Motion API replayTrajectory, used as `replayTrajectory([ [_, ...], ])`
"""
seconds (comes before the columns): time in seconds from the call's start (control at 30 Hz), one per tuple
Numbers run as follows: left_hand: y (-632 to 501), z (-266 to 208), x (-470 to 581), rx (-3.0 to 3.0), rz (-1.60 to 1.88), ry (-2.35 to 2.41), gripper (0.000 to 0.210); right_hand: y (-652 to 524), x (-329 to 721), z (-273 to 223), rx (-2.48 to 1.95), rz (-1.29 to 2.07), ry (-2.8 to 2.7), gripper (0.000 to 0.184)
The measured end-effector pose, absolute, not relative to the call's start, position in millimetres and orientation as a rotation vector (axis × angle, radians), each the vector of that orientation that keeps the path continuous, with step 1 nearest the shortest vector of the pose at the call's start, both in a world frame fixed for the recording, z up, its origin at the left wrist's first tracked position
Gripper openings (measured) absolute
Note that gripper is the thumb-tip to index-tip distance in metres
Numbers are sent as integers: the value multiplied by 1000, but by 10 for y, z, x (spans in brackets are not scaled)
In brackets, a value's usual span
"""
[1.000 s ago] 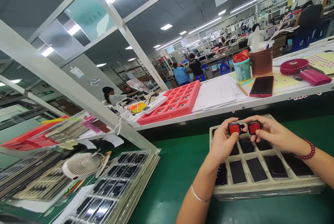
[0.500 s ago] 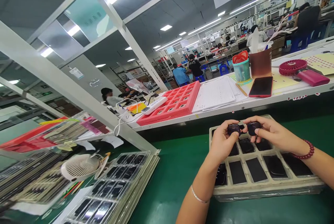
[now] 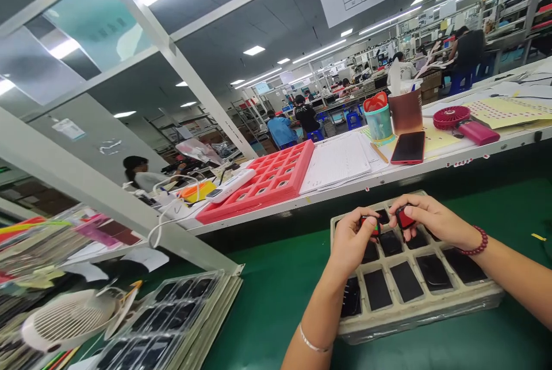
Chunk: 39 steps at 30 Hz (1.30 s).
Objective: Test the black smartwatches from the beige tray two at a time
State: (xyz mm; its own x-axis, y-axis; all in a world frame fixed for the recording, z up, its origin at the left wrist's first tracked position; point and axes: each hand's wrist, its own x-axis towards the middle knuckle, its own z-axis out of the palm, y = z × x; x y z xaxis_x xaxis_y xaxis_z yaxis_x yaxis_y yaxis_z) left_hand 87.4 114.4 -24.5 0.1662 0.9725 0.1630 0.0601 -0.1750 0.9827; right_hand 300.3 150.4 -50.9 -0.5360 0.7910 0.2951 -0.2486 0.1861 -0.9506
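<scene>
My left hand (image 3: 354, 237) pinches a small, dark smartwatch body (image 3: 374, 228) whose face shows red with a bit of green. In my right hand (image 3: 420, 213) a second smartwatch body (image 3: 404, 218) is gripped between thumb and fingers, its face also red. The two are held side by side, slightly apart, above the far row of a beige moulded tray (image 3: 390, 313). Dark rectangular pieces (image 3: 407, 281) lie in the tray's near compartments. My hands hide part of the far row.
Stacked clear trays (image 3: 224, 306) of dark pieces stand left on the green tabletop (image 3: 263, 324), beside a white fan (image 3: 64, 318). The shelf ahead bears a red foam tray (image 3: 297, 183), papers (image 3: 338, 166), a phone (image 3: 407, 147) and a magenta handheld fan (image 3: 452, 118). People sit farther back.
The view has shifted, so the scene sits farther left. Both smartwatch bodies have been turned and their faces now show red instead of dark; the hands stay over the tray.
</scene>
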Motion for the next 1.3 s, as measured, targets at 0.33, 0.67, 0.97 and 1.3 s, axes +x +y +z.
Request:
replayTrajectory([
  [0.33,1171,-273,850,1413,1178,1084,44,1488,3023,-503,-574,1462,-1582,37],
  [0.67,1170,-300,857,1477,1162,1057,44,1481,3012,-478,-654,1378,-1588,32],
  [0.97,1176,-334,883,1470,1194,1006,44,1477,2994,-518,-658,1370,-1581,40],
  [1.3,1150,-320,889,1512,1208,1058,42,1464,3000,-541,-608,1348,-1628,41],
])
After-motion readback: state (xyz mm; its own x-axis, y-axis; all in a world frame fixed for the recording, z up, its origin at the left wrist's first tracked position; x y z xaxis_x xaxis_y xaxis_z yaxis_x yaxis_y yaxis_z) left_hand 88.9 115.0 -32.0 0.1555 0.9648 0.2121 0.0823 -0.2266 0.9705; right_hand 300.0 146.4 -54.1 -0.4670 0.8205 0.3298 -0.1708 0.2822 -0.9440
